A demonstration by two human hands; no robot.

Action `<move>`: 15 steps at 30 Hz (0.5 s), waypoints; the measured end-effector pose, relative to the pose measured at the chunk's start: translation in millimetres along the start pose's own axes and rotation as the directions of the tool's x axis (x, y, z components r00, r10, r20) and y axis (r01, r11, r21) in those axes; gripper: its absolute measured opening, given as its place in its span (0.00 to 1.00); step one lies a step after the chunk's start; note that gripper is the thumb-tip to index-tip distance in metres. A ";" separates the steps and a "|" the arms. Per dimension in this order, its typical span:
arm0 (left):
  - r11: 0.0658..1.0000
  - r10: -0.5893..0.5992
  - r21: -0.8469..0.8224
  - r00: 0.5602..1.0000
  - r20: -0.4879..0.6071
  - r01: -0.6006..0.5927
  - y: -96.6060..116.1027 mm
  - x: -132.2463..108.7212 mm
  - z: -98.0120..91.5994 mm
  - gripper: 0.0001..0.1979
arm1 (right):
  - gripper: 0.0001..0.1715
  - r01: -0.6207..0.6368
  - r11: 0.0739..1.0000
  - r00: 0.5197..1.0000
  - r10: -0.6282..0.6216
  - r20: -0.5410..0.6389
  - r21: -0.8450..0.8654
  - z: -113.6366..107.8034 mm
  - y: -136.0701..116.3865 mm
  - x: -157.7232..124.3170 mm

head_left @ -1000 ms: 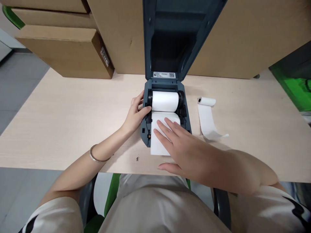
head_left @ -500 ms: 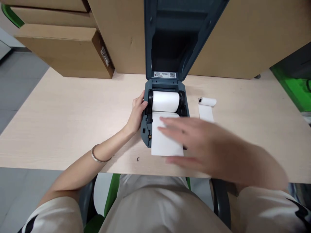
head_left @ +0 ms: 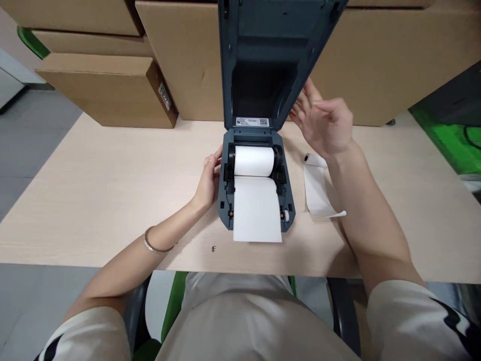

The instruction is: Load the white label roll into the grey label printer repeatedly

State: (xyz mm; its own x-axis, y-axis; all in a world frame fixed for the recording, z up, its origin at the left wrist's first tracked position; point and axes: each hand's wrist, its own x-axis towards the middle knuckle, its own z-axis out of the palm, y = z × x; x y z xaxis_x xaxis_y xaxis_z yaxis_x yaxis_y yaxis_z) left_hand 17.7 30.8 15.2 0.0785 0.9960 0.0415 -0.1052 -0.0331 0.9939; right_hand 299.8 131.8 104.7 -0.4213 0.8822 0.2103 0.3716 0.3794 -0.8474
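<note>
A dark blue-grey label printer (head_left: 225, 200) stands on the table with its lid (head_left: 278, 30) raised. Inside it sits a white paper roll (head_left: 254, 161), and its loose paper strip (head_left: 257, 210) runs forward over the printer's front edge. My left hand (head_left: 206, 180) holds the left side of the printer body, fingers curled along it. Up at the right edge of the lid is my right hand (head_left: 325, 120), open, with its fingertips partly behind the lid; whether they touch it I cannot tell.
A small paper roll (head_left: 314, 160) with its end unrolled lies right of the printer, partly behind my right wrist. Large cardboard boxes (head_left: 184, 60) stand behind the printer, and a flatter carton (head_left: 105, 95) is at the back left. The table's front edge is close to my body.
My right hand has left the paper strip and moved up and away to the lid's right edge. My left hand stays at the printer's side, its thumb drawn back from the top edge.
</note>
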 end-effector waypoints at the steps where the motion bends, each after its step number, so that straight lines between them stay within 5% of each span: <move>1: 1.000 -0.008 -0.008 1.000 0.000 0.008 0.6 -0.2 0.2 0.40 | 0.57 -0.017 1.000 1.000 0.017 -0.023 0.003 1.3 -3.4 -1.6; 5: 0.998 -0.041 -0.053 0.999 0.013 0.041 2.3 -0.3 1.0 0.41 | 0.65 -0.040 0.999 0.994 0.036 -0.104 -0.035 -1.0 -12.0 -4.6; 9: 0.994 -0.079 -0.078 0.997 0.000 0.079 4.2 1.2 0.7 0.43 | 0.55 -0.047 0.998 0.991 0.042 -0.128 -0.036 -5.1 -18.2 -10.6; 12: 0.996 -0.065 -0.068 0.998 0.004 0.065 9.7 0.8 0.0 0.43 | 0.49 -0.026 0.993 0.999 0.022 -0.036 -0.117 -6.7 -22.6 -20.1; 15: 0.993 -0.094 -0.075 0.996 -0.001 0.094 16.3 -2.2 -1.9 0.44 | 0.56 0.004 0.970 0.987 0.035 0.154 -0.245 -8.3 -24.4 -28.4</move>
State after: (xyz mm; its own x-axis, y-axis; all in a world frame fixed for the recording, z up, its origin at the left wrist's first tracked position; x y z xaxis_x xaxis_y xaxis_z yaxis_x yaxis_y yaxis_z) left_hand 13.9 28.3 31.1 0.0874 0.9948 -0.0521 -0.1717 0.0666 0.9829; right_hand 309.5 99.8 123.4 -0.5305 0.8414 0.1028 0.5611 0.4395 -0.7014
